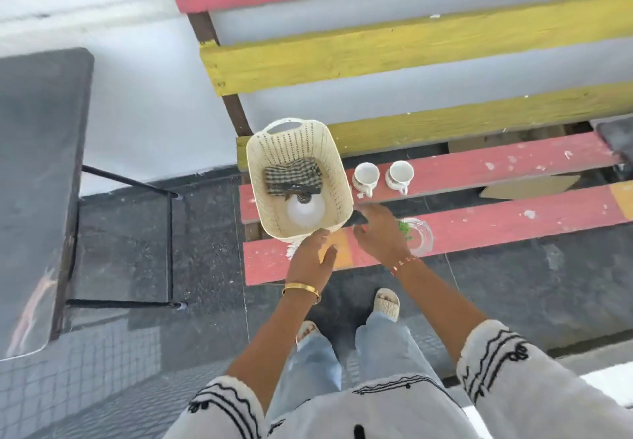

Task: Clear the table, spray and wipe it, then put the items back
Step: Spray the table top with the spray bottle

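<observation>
Clearing stage looks done or nearly so, judging by layout: dark table [37, 178] at nine o'clock bare as far as visible, glare across its near end. Off the table and parked on the red bench [496, 222] at centre: cream perforated basket [337, 178], two white cups [366, 175] [399, 172] side by side at its three o'clock, clear glass dish [422, 236] with something green in it at four o'clock. Inside the basket: checked cloth [291, 175] at the far end, spray bottle [306, 211] with white body and dark trigger head lying partly over the cloth. Spraying, wiping and putting back probably all still ahead; no wet streaks on the table legible. Left hand [312, 255] open, fingers spread, empty, at the basket's near rim at six o'clock; touching or just short, cannot tell. Right hand [380, 233] loosely curled beside the basket's near right corner, a small dark thing [356, 221] at its fingertips; pinched or merely beneath, cannot tell. No brand, label or writing readable anywhere; bottle faces up blank.
</observation>
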`<state>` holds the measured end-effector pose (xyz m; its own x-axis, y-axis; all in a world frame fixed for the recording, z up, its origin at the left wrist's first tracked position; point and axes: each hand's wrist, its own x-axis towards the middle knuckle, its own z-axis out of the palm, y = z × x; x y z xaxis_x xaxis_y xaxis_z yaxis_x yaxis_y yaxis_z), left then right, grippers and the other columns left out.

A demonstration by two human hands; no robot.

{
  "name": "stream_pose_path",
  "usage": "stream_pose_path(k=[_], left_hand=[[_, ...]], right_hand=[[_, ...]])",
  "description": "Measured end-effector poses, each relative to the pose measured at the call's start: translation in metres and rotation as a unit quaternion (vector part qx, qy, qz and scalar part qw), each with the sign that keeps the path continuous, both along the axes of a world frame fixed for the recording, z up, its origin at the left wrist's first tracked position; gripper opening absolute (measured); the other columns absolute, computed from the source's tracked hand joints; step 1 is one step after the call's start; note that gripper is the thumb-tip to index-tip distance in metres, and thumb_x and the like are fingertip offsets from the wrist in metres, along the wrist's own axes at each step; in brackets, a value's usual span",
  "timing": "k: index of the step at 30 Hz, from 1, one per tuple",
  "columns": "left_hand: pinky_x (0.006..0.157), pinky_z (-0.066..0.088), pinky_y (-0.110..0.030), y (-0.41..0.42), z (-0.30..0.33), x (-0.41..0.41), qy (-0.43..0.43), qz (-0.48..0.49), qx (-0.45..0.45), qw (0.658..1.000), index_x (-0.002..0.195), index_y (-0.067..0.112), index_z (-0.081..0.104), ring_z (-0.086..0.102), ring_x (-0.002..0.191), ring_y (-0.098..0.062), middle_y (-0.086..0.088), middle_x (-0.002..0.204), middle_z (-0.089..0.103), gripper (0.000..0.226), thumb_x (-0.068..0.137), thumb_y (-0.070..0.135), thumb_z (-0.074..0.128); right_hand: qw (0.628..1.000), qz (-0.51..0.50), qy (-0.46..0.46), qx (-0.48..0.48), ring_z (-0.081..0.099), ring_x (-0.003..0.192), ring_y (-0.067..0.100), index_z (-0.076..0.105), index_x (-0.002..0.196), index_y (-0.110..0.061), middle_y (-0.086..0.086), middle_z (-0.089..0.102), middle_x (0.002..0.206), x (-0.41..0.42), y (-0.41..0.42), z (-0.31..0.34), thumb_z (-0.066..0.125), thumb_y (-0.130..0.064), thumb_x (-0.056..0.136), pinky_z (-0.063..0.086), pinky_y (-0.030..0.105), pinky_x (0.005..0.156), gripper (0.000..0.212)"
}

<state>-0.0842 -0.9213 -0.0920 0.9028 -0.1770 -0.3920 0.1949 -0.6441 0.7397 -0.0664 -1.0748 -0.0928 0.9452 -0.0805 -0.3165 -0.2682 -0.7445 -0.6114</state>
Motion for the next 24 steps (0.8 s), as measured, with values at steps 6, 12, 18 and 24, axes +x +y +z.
stream_pose_path(k=[6,12,18,24], left_hand=[[0.098,0.039,-0.027,0.05,0.018,0.021,-0.007,0.065,0.021,0.998,0.129,0.012,0.047,0.053,0.118,-0.022,-0.006,0.13,0.056,0.037,0.092,0.019,0.048],[0.102,0.041,-0.032,0.067,0.022,0.052,0.011,0.118,0.025,0.993,0.128,0.012,0.048,0.053,0.12,-0.023,-0.008,0.131,0.056,0.037,0.091,0.017,0.05],[0.103,0.042,-0.035,0.073,0.015,0.075,0.053,0.117,0.055,0.99,0.129,0.014,0.048,0.053,0.119,-0.022,-0.007,0.131,0.055,0.037,0.092,0.02,0.05],[0.097,0.047,-0.039,0.078,0.014,0.092,0.065,0.127,0.064,0.988,0.13,0.015,0.047,0.06,0.108,-0.026,-0.009,0.129,0.057,0.039,0.091,0.02,0.05]], right_hand=[[0.999,0.037,0.026,-0.021,0.038,0.132,0.028,0.036,0.142,-0.006,0.015,0.043,0.142,0.025,0.037,0.018,0.054,-0.013,0.088,0.031,0.035,0.109,0.057],[0.995,0.077,0.054,-0.029,0.04,0.13,0.032,0.03,0.143,-0.005,0.017,0.042,0.14,0.067,0.06,0.011,0.055,-0.014,0.089,0.032,0.038,0.11,0.061],[0.99,0.103,0.092,-0.033,0.053,0.109,0.034,0.054,0.116,-0.008,0.017,0.056,0.114,0.107,0.071,-0.022,0.057,-0.014,0.084,0.048,0.042,0.09,0.032],[0.989,0.123,0.064,-0.052,0.053,0.072,0.027,0.048,0.074,-0.013,0.013,0.058,0.078,0.127,0.076,-0.036,0.055,-0.016,0.088,0.035,0.03,0.059,0.016]])
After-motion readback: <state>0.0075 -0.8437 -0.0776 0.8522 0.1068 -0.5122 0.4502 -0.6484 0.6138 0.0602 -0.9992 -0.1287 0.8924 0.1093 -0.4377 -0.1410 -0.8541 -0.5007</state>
